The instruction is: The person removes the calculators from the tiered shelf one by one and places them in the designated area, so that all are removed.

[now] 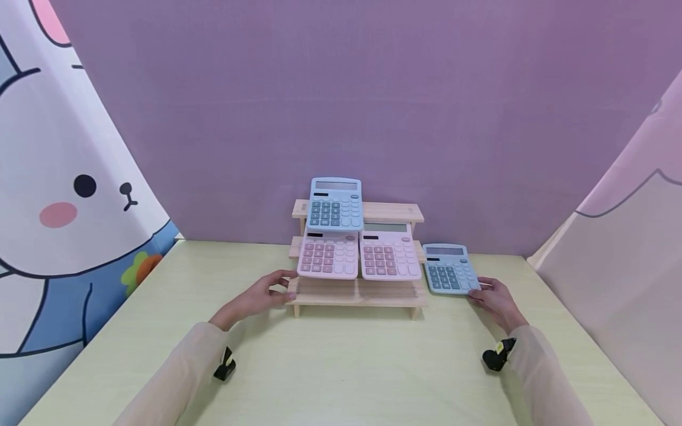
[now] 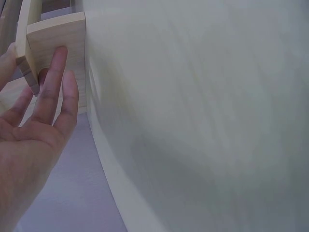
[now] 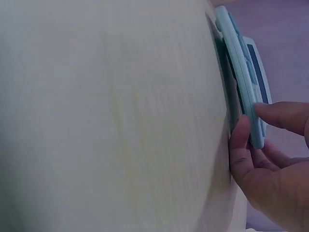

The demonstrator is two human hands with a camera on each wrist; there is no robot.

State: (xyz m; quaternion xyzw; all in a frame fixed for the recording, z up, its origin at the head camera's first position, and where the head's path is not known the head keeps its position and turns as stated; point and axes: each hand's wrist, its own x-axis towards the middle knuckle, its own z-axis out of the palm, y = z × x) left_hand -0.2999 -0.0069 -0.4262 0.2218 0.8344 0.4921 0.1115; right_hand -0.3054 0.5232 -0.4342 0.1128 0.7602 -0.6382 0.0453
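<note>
A tiered wooden display stand (image 1: 357, 291) stands on the table. My left hand (image 1: 264, 291) grips the left end of its lowest shelf; in the left wrist view the thumb lies on the shelf and the fingers (image 2: 50, 92) reach beside the leg. My right hand (image 1: 495, 300) pinches the near right corner of a blue calculator (image 1: 452, 269), thumb on top and fingers under the edge; its near edge is raised off the table in the right wrist view. Another blue calculator (image 1: 335, 204) leans on the top tier, above two pink calculators (image 1: 327, 255) side by side on the middle tier.
The pale table (image 1: 341, 361) ends at a purple backdrop (image 1: 373, 106) just behind the stand. Printed cloth with a cartoon animal (image 1: 69, 160) hangs along the left, and a pink and white cloth (image 1: 629, 254) along the right. Both wrists wear small black cameras (image 1: 498, 355).
</note>
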